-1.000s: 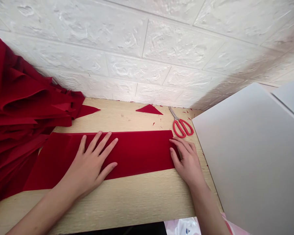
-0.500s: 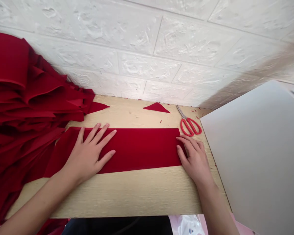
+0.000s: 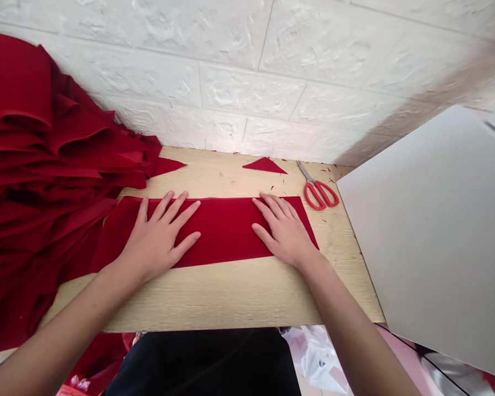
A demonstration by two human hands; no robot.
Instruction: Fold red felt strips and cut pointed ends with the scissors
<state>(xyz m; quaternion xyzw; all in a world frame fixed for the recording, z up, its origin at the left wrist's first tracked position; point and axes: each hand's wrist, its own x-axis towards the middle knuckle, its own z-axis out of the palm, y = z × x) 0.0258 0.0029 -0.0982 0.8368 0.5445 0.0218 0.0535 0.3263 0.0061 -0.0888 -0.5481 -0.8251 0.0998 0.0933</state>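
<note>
A flat strip of red fabric (image 3: 226, 228) lies along the table, its right end cut at a slant. My left hand (image 3: 160, 236) rests on its left part, palm down with the fingers spread. Toward the right end my right hand (image 3: 282, 228) lies on the same strip, fingers stretched out and reaching its far edge. Both palms hide the cloth under them. Scissors (image 3: 319, 192) with red handles lie just beyond the strip's right end, blades pointing to the wall.
A large heap of red fabric (image 3: 37, 181) covers the left side. A triangular red scrap (image 3: 266, 165) and small snippets lie by the white brick-patterned wall (image 3: 247, 93). A tall pale panel (image 3: 429, 231) borders the wooden table (image 3: 231, 297) on the right. A plastic bag (image 3: 317, 357) sits below.
My right hand has moved left from the strip's right end onto its surface, uncovering the slanted end. My left hand stays on the cloth. The view has tilted down slightly.
</note>
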